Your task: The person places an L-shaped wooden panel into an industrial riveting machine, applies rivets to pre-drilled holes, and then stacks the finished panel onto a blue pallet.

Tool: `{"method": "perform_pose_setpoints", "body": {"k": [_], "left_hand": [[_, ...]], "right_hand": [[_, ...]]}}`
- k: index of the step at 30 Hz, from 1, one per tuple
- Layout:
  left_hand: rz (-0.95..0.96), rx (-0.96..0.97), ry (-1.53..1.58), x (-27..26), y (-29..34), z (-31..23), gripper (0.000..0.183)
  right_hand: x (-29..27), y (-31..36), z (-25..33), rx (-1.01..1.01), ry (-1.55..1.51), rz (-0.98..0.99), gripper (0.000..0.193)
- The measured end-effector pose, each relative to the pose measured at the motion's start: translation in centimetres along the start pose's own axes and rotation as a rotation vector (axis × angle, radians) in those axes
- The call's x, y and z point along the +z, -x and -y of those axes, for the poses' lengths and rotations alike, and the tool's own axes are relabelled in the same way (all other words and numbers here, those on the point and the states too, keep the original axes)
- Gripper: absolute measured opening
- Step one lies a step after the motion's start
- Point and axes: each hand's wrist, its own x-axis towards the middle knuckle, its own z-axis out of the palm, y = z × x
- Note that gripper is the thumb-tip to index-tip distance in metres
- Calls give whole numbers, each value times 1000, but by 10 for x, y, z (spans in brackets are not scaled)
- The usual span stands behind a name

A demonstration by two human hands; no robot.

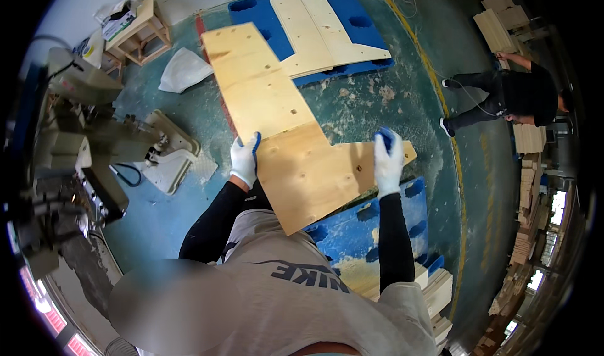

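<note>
An L-shaped plywood panel (302, 167) with several small holes or knots hangs tilted in front of my body. My left hand (244, 159), in a white glove with blue on the fingers, is closed on the panel's left edge. My right hand (388, 161), gloved alike, grips the panel's shorter right arm near its end; part of its fingers is hidden. Beyond the panel, similar light wood panels (314, 29) lie on a blue plastic pallet (245, 5).
A machine (69, 136) stands at left, with a wooden stool (141, 32) behind it and a white sheet (184, 70) on the floor. A second blue pallet (402, 217) and stacked boards (437, 293) lie near right. Another person (503, 95) stands beyond the yellow line (462, 186).
</note>
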Motion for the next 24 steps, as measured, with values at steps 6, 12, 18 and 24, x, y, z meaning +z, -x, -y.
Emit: {"method": "perform_pose_setpoints", "body": {"k": [6, 12, 18, 24], "left_hand": [[89, 39, -139, 187, -138, 2, 37], [298, -7, -398, 326, -276, 8, 48], [387, -165, -856, 402, -409, 92, 67], [214, -287, -895, 454, -591, 216, 67]], "right_hand": [[80, -202, -52, 193, 284, 276, 65], [76, -389, -96, 231, -215, 138, 30], [110, -603, -213, 227, -130, 115, 30], [201, -770, -381, 357, -231, 197, 32]]}}
